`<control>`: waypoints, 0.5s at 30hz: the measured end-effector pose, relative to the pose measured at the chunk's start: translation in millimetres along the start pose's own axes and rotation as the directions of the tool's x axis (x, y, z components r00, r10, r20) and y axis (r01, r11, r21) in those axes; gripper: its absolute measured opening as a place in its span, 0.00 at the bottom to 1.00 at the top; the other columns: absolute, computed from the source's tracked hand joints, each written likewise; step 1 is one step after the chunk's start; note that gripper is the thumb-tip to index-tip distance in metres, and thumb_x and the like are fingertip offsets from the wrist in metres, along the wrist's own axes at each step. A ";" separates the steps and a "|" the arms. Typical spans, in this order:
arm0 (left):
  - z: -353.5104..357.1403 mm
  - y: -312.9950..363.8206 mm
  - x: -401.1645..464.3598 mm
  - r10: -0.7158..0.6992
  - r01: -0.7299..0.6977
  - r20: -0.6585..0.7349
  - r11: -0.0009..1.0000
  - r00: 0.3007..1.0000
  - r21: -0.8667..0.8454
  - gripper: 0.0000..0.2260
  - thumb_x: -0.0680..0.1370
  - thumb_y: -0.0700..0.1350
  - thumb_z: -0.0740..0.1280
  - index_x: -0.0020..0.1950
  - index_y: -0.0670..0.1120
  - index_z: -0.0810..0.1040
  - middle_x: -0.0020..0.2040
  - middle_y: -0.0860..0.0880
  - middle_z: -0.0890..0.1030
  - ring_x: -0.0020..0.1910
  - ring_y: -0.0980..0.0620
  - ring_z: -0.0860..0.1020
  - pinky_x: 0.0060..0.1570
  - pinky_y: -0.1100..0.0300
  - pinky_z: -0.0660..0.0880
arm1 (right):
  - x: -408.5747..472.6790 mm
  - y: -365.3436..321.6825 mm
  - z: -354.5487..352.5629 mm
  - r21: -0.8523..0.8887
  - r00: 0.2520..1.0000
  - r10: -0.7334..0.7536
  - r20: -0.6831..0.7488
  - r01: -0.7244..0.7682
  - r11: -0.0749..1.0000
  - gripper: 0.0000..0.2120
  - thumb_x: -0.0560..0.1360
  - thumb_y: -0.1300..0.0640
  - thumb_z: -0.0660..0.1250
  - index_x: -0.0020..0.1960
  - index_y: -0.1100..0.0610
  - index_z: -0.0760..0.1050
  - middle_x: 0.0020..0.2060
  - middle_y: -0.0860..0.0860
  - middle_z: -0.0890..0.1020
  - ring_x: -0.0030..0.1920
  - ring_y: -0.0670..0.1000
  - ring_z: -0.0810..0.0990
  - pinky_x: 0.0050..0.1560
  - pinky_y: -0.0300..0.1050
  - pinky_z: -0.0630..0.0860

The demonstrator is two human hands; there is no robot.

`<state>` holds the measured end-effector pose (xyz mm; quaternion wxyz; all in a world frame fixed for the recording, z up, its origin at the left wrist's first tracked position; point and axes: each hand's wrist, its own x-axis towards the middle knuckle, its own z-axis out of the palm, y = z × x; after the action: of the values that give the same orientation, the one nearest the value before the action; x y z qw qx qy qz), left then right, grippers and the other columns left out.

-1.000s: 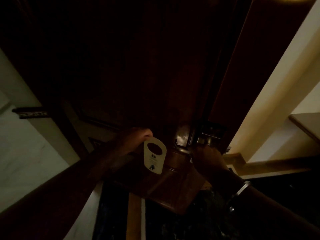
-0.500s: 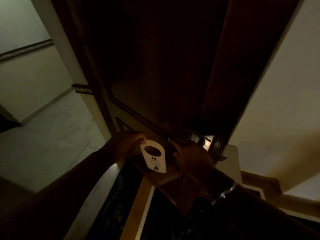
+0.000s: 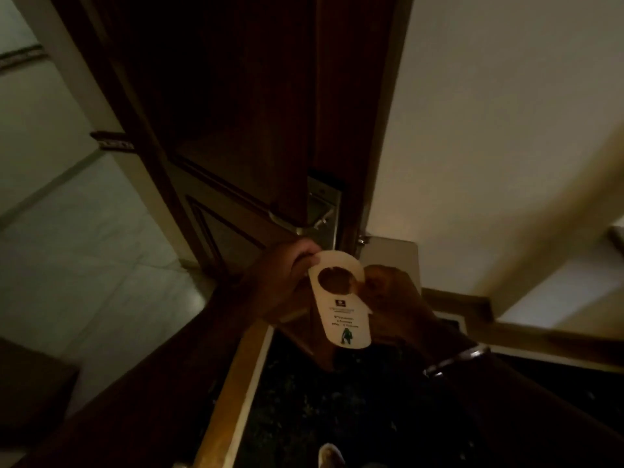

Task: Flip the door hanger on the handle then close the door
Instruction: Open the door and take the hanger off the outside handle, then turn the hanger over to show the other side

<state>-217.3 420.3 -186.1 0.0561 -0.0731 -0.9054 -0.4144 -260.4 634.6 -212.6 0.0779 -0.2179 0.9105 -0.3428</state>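
Observation:
A pale card door hanger (image 3: pixel 341 312) with a round hole, dark print and a small green figure is off the handle and held in front of me. My left hand (image 3: pixel 283 282) grips its top left edge. My right hand (image 3: pixel 395 298), with a metal bracelet at the wrist, touches its right edge from behind. The dark wooden door (image 3: pixel 236 113) stands ajar, edge toward me. Its metal lever handle (image 3: pixel 293 224) and lock plate (image 3: pixel 324 204) are just above the hanger, with nothing hanging on them.
The door frame (image 3: pixel 381 146) and a cream wall (image 3: pixel 489 113) are to the right. A light tiled corridor floor (image 3: pixel 84 248) lies beyond the door at left. Below are a pale threshold strip (image 3: pixel 236 383) and dark patterned floor (image 3: pixel 320 400). My shoe tip (image 3: pixel 329 456) shows at the bottom.
My right hand left the handle area and came to the hanger. Both hands carried the hanger down and toward me, and it now shows its printed face. The view swung left toward the corridor.

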 end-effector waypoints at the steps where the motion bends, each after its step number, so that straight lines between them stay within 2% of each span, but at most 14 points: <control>1: 17.2 6.9 5.6 -0.007 0.006 -0.012 0.998 1.000 -0.058 0.06 0.80 0.51 0.62 0.54 0.54 0.76 0.44 0.61 0.78 0.45 0.63 0.79 0.43 0.64 0.75 | -3.8 11.9 -9.4 -0.032 0.999 0.041 -0.018 -0.041 0.999 0.11 0.76 0.48 0.63 0.39 0.52 0.77 0.34 0.46 0.80 0.33 0.42 0.77 0.31 0.37 0.72; 3: 55.7 15.9 16.3 -0.084 0.078 -0.021 0.975 0.996 -0.206 0.13 0.77 0.55 0.61 0.61 0.57 0.74 0.50 0.61 0.80 0.50 0.62 0.79 0.46 0.64 0.77 | -9.3 38.9 -29.5 -0.025 0.990 0.128 -0.056 -0.129 0.991 0.13 0.76 0.49 0.63 0.39 0.57 0.78 0.36 0.52 0.82 0.36 0.51 0.80 0.37 0.49 0.78; 4: 77.5 19.1 23.8 -0.139 0.129 -0.014 0.949 0.990 -0.287 0.17 0.76 0.56 0.62 0.65 0.57 0.72 0.55 0.58 0.80 0.54 0.58 0.79 0.50 0.60 0.78 | -9.4 52.5 -41.7 0.021 0.984 0.164 -0.074 -0.163 0.986 0.12 0.76 0.51 0.64 0.38 0.57 0.78 0.37 0.54 0.83 0.36 0.53 0.81 0.40 0.53 0.79; 7: 157.1 20.9 62.7 -0.255 0.249 0.040 0.881 0.966 -0.402 0.25 0.75 0.52 0.64 0.71 0.46 0.68 0.63 0.45 0.77 0.61 0.49 0.77 0.56 0.50 0.77 | 11.1 108.6 -82.0 0.167 0.967 0.233 -0.100 -0.214 0.962 0.11 0.76 0.53 0.66 0.38 0.58 0.79 0.37 0.57 0.84 0.37 0.56 0.83 0.41 0.59 0.81; 10: 225.9 6.2 111.2 -0.417 0.440 0.153 0.787 0.896 -0.433 0.18 0.79 0.42 0.66 0.67 0.39 0.71 0.62 0.39 0.78 0.62 0.44 0.77 0.60 0.42 0.75 | 58.9 168.2 -109.0 0.281 0.958 0.281 -0.055 -0.256 0.925 0.10 0.76 0.56 0.66 0.42 0.63 0.79 0.41 0.61 0.84 0.39 0.60 0.84 0.42 0.63 0.81; 12: 256.6 -6.5 146.8 -0.520 0.554 0.214 0.688 0.827 -0.469 0.15 0.79 0.42 0.66 0.64 0.38 0.74 0.59 0.39 0.80 0.57 0.43 0.79 0.58 0.41 0.76 | 100.3 207.5 -118.1 0.345 0.951 0.308 0.004 -0.290 0.893 0.08 0.76 0.58 0.66 0.43 0.62 0.79 0.43 0.61 0.84 0.42 0.60 0.84 0.44 0.63 0.81; 15: 297.9 -30.7 216.7 -0.634 0.649 0.245 0.546 0.733 -0.529 0.08 0.79 0.43 0.67 0.56 0.43 0.78 0.53 0.43 0.83 0.50 0.47 0.82 0.45 0.49 0.82 | 177.3 274.4 -122.1 0.432 0.929 0.353 0.110 -0.364 0.825 0.04 0.75 0.61 0.67 0.45 0.61 0.78 0.46 0.63 0.83 0.45 0.61 0.83 0.47 0.64 0.80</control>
<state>-448.0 645.0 -367.5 -0.1355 0.2437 -0.6965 -0.6612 -548.5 810.7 -300.1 0.1999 -0.0236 0.8311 -0.5183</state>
